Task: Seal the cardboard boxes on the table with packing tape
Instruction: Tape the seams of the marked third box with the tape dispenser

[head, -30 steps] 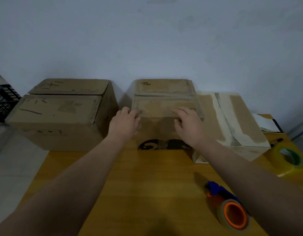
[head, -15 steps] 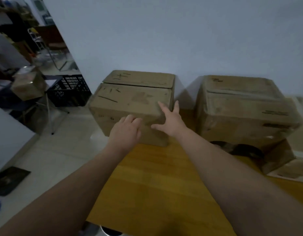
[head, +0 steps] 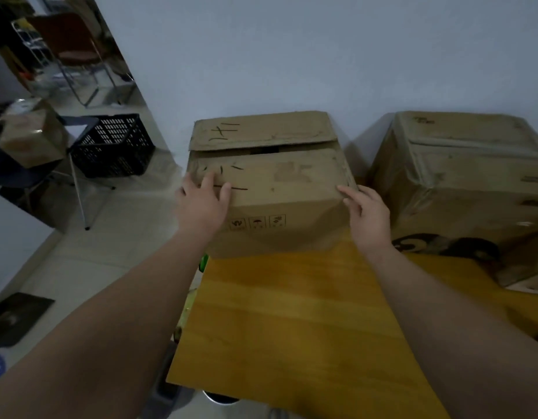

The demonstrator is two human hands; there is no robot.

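Observation:
A brown cardboard box (head: 280, 189) with pen marks on its flaps stands at the far left corner of the yellow wooden table (head: 292, 322), against the wall. Its two top flaps lie closed with a dark gap between them. My left hand (head: 201, 204) grips the box's near left top corner, fingers on the flap. My right hand (head: 367, 216) holds its near right top corner. A second, larger box (head: 461, 182) wrapped in clear tape stands to the right. No tape roll is in view.
The table's left edge runs under the held box, which overhangs it slightly. On the floor to the left stand a black plastic crate (head: 113, 146), a folding stand with a small box (head: 32, 137), and a chair (head: 74, 52) further back.
My hands left the middle box and moved to the left box. My view swung left, so the tape rolls dropped out of sight. Both hands now grip the left box's near corners.

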